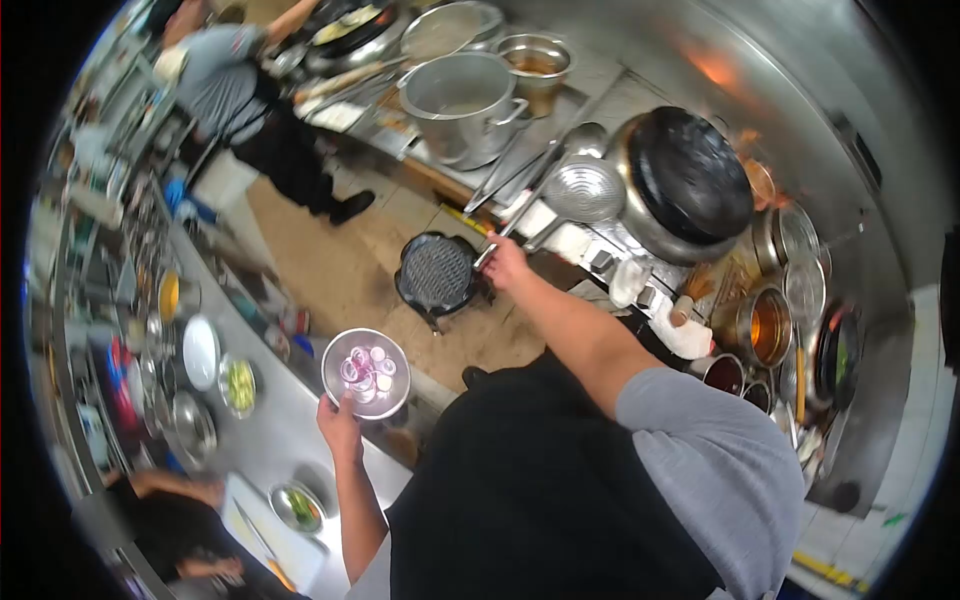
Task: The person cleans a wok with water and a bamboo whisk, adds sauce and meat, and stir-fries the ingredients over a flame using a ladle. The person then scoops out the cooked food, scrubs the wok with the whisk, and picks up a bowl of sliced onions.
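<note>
My left hand (341,428) grips the rim of a metal bowl (402,400) with sliced red onion rings (368,368) in it. Beyond the counter's edge, my right hand (506,262) is closed round the end of a long metal handle, which appears to lead up to a ladle (587,138) by the stove. Close to that handle lies a perforated skimmer (585,190), its own handle pointing back toward me. A blackened wok (692,175) rests upside down on a larger pan (640,215) to the right.
A large pot (460,100) stands at the back of the stove line. A black stool (437,272) is on the floor ahead. Flames (750,140) show behind the wok. One co-worker (235,90) stands far left; another person's arm (180,487) is near a cutting board (262,535) with a knife.
</note>
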`<state>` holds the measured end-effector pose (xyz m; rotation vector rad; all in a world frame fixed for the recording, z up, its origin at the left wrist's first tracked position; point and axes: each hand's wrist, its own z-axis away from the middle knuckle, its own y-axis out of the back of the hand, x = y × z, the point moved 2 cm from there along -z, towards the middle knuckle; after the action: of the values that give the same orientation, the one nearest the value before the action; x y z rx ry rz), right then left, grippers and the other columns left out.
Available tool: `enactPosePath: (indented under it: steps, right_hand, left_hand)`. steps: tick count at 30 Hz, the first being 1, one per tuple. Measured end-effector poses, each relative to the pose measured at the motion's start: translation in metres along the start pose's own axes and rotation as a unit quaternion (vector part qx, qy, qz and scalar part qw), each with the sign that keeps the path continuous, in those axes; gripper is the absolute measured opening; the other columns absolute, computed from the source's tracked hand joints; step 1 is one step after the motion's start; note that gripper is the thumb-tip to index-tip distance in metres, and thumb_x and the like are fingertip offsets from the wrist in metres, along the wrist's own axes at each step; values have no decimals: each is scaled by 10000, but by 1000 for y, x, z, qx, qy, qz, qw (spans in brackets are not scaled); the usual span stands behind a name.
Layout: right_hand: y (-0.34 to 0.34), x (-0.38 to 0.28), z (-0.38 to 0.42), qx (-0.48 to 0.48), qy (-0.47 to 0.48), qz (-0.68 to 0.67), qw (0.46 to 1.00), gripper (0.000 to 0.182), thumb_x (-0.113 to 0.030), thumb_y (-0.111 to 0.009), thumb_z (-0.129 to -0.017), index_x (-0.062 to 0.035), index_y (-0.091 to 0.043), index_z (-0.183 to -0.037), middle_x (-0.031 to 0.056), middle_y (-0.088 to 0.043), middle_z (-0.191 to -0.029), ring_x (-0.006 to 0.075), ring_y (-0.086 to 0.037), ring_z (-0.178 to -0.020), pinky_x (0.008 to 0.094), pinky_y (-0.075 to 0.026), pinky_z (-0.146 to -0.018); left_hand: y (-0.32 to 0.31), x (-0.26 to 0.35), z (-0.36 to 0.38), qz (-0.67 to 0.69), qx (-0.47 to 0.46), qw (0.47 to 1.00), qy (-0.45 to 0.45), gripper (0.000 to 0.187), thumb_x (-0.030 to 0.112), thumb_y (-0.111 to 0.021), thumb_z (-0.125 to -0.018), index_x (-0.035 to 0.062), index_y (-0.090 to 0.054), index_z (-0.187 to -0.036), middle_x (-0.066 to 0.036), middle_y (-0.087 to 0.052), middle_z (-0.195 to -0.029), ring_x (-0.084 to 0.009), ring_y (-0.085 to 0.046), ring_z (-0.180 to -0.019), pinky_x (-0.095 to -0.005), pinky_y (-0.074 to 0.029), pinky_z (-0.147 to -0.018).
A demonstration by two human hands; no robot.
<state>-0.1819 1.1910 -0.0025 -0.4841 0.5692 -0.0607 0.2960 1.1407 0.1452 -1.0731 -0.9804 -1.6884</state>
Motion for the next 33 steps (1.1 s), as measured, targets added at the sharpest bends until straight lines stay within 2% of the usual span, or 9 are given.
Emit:
enactPosePath:
  steps: [3, 5, 7, 10, 15, 18, 21, 25, 33]
  right_hand:
    - [-30, -24, 25, 222, 239, 208, 922, 295, -233, -785, -920, -18, -666, -1084, 162, -729, -1031, 288, -695, -931, 451, -555, -827]
    - [-41, -65, 59, 186, 203, 186, 943, 311, -193, -795, -909, 1, -640, -1096, 150, -726, -990, 258, -680, -876, 468, -559, -758]
    - [-29, -80, 58, -79, 182, -81, 977, 220, -92, -760, -937, -97, -547, -992, 23, -557, -773, 140, -508, -610, 385, -475, -526]
    - [-10, -131, 136, -194, 127, -169, 958, 197, -74, -694, -976, -97, -520, -1065, 2, -531, -759, 108, -504, -595, 318, -422, -488]
    - [133, -174, 212, -370, 256, -52, 892, 187, -183, -697, -1035, -70, -552, -1068, 27, -581, -739, 144, -590, -614, 319, -530, -590]
    - [211, -226, 253, -157, 272, 111, 943, 226, -177, -740, -997, -52, -614, -1138, 31, -600, -778, 134, -608, -659, 311, -547, -614]
    - [288, -257, 273, 181, 404, 237, 865, 264, -173, -771, -967, -41, -642, -1156, 26, -610, -833, 110, -587, -698, 284, -511, -663]
    - [339, -287, 327, 202, 403, 160, 878, 250, -85, -709, -972, -36, -640, -1208, 15, -621, -863, 105, -585, -750, 295, -508, -741]
    - [384, -265, 413, 287, 429, -19, 856, 634, 20, -594, -987, -39, -420, -1593, 41, -641, -987, 49, -522, -605, 196, -459, -549]
  left_hand:
    - [-48, 35, -27, -2, -22, 998, -55, 107, 92, -689, -1014, 41, -617, -1074, -27, -677, -937, -74, -563, -711, -262, -422, -550]
    - [-79, 37, -39, 24, -24, 999, -40, 136, 86, -708, -1005, 56, -577, -1023, -21, -654, -914, -75, -565, -737, -256, -418, -552]
    - [-113, 31, -54, -23, -67, 995, -67, 164, 103, -704, -1013, 83, -545, -977, 3, -594, -810, -75, -522, -627, -257, -400, -524]
    - [-190, 72, -35, -86, -107, 990, -27, 153, 116, -682, -1023, 92, -541, -967, 6, -578, -770, -80, -505, -583, -260, -382, -498]
    - [-275, 95, -15, -66, -190, 979, 21, 123, 132, -648, -1044, 95, -549, -981, -4, -600, -789, -81, -512, -587, -255, -363, -475]
    - [-316, 111, -10, -72, -229, 970, 37, 108, 153, -651, -1057, 88, -566, -1046, -26, -649, -878, -87, -554, -639, -250, -374, -492]
    - [-357, 112, -10, -82, -271, 958, 40, 129, 179, -646, -1070, 83, -567, -1103, -38, -679, -947, -95, -584, -686, -241, -390, -509]
    - [-433, 137, 5, -121, -274, 953, 37, 97, 166, -630, -1072, 91, -568, -1079, -21, -666, -921, -88, -559, -640, -230, -403, -504]
    - [-578, 183, 16, -116, -410, 904, -32, 154, 87, -603, -1040, 68, -595, -1193, -26, -687, -1016, -91, -619, -725, -231, -435, -518]
